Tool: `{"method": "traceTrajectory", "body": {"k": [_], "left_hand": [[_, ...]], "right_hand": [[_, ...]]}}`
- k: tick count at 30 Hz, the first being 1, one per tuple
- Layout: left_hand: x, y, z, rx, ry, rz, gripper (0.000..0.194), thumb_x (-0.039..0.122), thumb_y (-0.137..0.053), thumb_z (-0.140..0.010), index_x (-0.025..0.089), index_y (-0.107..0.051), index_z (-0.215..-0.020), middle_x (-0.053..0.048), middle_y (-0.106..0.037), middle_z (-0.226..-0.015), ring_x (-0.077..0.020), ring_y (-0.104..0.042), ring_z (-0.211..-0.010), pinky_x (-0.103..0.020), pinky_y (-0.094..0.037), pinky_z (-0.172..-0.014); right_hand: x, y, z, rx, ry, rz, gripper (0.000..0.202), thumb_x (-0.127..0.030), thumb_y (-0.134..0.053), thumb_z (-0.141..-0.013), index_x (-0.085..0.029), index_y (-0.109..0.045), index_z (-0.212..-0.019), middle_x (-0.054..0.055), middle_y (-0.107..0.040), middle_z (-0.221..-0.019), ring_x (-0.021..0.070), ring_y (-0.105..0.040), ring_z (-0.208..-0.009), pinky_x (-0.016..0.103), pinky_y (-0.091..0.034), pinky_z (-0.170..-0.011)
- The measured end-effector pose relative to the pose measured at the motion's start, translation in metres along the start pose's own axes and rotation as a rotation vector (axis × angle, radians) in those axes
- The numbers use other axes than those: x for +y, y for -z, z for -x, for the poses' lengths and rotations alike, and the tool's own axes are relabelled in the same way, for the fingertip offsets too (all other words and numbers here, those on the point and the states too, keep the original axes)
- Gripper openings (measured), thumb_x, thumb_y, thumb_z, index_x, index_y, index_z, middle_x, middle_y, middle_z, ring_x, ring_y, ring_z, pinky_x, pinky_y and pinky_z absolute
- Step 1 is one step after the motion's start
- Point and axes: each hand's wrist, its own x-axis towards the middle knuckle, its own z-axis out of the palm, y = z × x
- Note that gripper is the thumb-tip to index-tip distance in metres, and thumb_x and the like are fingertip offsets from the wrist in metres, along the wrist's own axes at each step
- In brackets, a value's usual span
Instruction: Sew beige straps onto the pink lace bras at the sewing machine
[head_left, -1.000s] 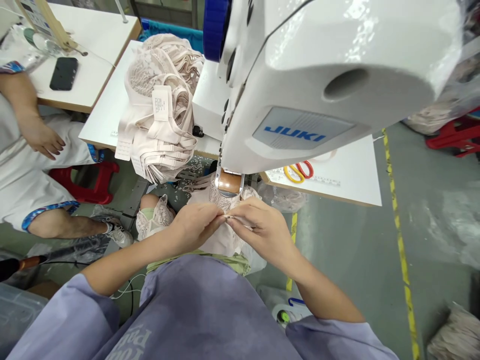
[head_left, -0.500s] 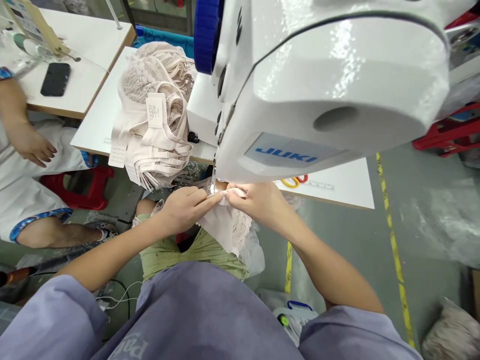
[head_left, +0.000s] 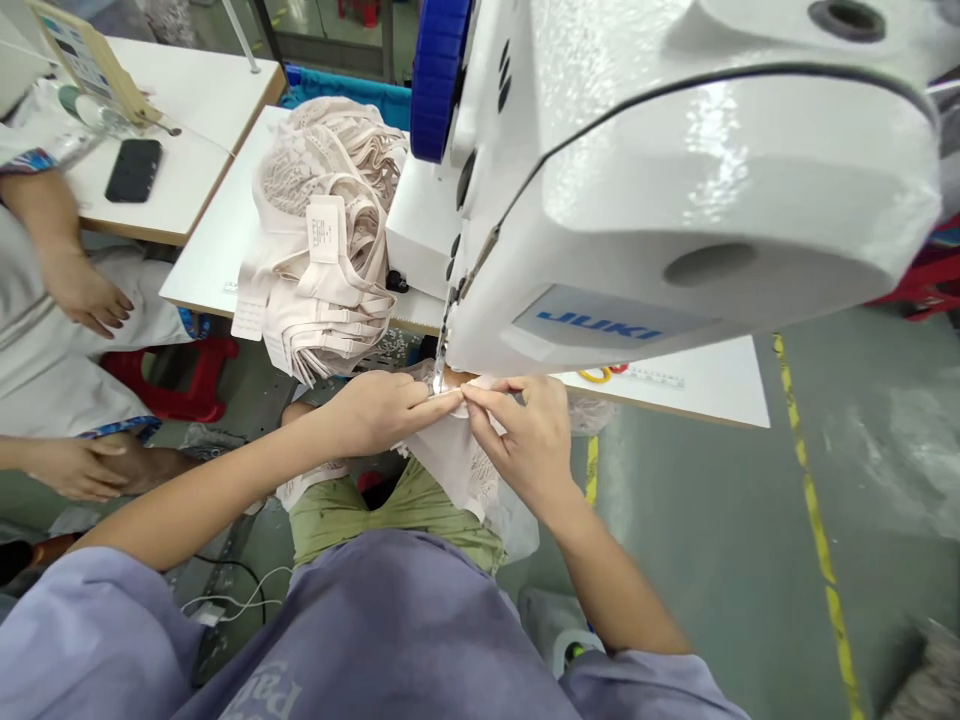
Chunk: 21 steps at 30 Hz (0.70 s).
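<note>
A pale beige garment (head_left: pixel 450 452) with a lace edge hangs over the lap, its upper edge under the needle area of a white sewing machine (head_left: pixel 600 200). My left hand (head_left: pixel 382 410) is closed on the garment's edge just left of the needle area. On the right side, my right hand (head_left: pixel 525 430) pinches the same edge between thumb and index finger, close to my left fingertips. The needle itself is too small to make out clearly. A pile of beige garments (head_left: pixel 330 230) with a white label lies on the machine table, left of the machine.
Scissors with yellow and red handles (head_left: pixel 595 375) lie partly hidden under the machine head. At the left sits another person, whose hands (head_left: pixel 86 290) show beside a second table (head_left: pixel 195 90) with a black phone (head_left: pixel 133 170). A red stool (head_left: pixel 202 385) stands below.
My right hand has turned and its fingers have opened out somewhat, with the thumb and index finger at the garment's edge. The view has shifted slightly. The other person's second hand now shows.
</note>
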Motion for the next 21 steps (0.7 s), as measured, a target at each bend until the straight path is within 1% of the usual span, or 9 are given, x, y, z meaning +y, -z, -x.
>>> {"method": "traceTrajectory", "body": {"k": [3, 5, 7, 9, 12, 15, 16, 18, 21], "left_hand": [[-0.006, 0.003, -0.002, -0.016, -0.019, -0.053, 0.046, 0.012, -0.041, -0.094, 0.026, -0.058, -0.135, -0.003, -0.059, -0.068, -0.0182, -0.051, -0.060, -0.030, -0.017, -0.050], [0.001, 0.007, -0.003, -0.046, 0.019, -0.085, 0.048, 0.009, -0.041, -0.092, 0.023, -0.056, -0.135, -0.002, -0.058, -0.066, -0.0178, -0.051, -0.058, -0.030, -0.017, -0.049], [0.013, 0.010, -0.004, -0.058, 0.059, -0.107, 0.048, 0.006, -0.041, -0.089, 0.020, -0.053, -0.134, 0.000, -0.057, -0.065, -0.0174, -0.052, -0.056, -0.030, -0.018, -0.047], [0.026, 0.013, -0.005, -0.032, 0.099, -0.134, 0.046, 0.005, -0.040, -0.090, 0.017, -0.052, -0.133, 0.000, -0.057, -0.065, -0.0170, -0.053, -0.055, -0.030, -0.020, -0.046], [0.040, 0.014, -0.008, 0.041, 0.159, -0.172, 0.039, 0.008, -0.041, -0.092, 0.014, -0.053, -0.129, 0.000, -0.057, -0.065, -0.0165, -0.055, -0.055, -0.030, -0.025, -0.046], [0.049, 0.013, -0.012, 0.100, 0.212, -0.202, 0.037, 0.010, -0.043, -0.091, 0.010, -0.054, -0.127, -0.001, -0.057, -0.065, -0.0170, -0.057, -0.056, -0.030, -0.029, -0.047], [0.050, 0.012, -0.014, 0.115, 0.229, -0.211, 0.036, 0.010, -0.043, -0.091, 0.009, -0.054, -0.125, -0.001, -0.057, -0.064, -0.0171, -0.057, -0.055, -0.030, -0.029, -0.047], [0.053, 0.012, -0.017, 0.142, 0.262, -0.222, 0.033, 0.010, -0.044, -0.090, 0.010, -0.057, -0.120, 0.000, -0.056, -0.061, -0.0172, -0.056, -0.053, -0.029, -0.030, -0.047], [0.055, 0.013, -0.022, 0.164, 0.292, -0.206, 0.028, 0.007, -0.045, -0.086, 0.013, -0.059, -0.109, 0.000, -0.055, -0.060, -0.0172, -0.056, -0.053, -0.029, -0.032, -0.048]], "right_hand": [[-0.001, -0.012, 0.014, -0.041, -0.184, -0.211, 0.028, -0.029, -0.057, -0.097, -0.029, -0.063, -0.124, 0.006, -0.059, -0.098, 0.0200, -0.060, -0.089, 0.034, -0.050, -0.075], [-0.002, -0.023, 0.028, -0.021, -0.340, -0.429, 0.046, -0.034, -0.056, -0.097, -0.028, -0.044, -0.141, 0.006, -0.057, -0.107, 0.0171, -0.062, -0.082, 0.032, -0.052, -0.069], [-0.003, -0.030, 0.038, 0.000, -0.450, -0.597, 0.058, -0.036, -0.056, -0.097, -0.027, -0.028, -0.147, 0.009, -0.054, -0.118, 0.0119, -0.059, -0.068, 0.029, -0.050, -0.060], [-0.004, -0.031, 0.037, -0.006, -0.474, -0.615, 0.054, -0.033, -0.055, -0.097, -0.027, -0.031, -0.145, 0.011, -0.050, -0.127, 0.0078, -0.052, -0.058, 0.028, -0.049, -0.058], [-0.001, -0.020, 0.022, -0.019, -0.376, -0.465, 0.037, -0.028, -0.051, -0.096, -0.026, -0.052, -0.132, 0.009, -0.055, -0.121, 0.0122, -0.053, -0.068, 0.032, -0.050, -0.071], [0.008, -0.011, 0.002, -0.039, -0.296, -0.350, 0.022, -0.026, -0.049, -0.093, -0.023, -0.066, -0.106, 0.005, -0.058, -0.088, 0.0188, -0.053, -0.078, 0.034, -0.048, -0.077], [0.012, -0.010, -0.003, -0.052, -0.292, -0.335, 0.017, -0.026, -0.050, -0.091, -0.022, -0.067, -0.093, 0.003, -0.054, -0.077, 0.0187, -0.051, -0.074, 0.033, -0.046, -0.074], [0.020, -0.009, -0.012, -0.097, -0.303, -0.333, 0.020, -0.026, -0.052, -0.087, -0.022, -0.056, -0.068, -0.001, -0.045, -0.062, 0.0163, -0.045, -0.063, 0.030, -0.042, -0.066], [0.028, -0.009, -0.021, -0.177, -0.333, -0.396, 0.027, -0.026, -0.052, -0.082, -0.022, -0.042, -0.057, -0.004, -0.038, -0.053, 0.0135, -0.038, -0.055, 0.027, -0.036, -0.057]]}}
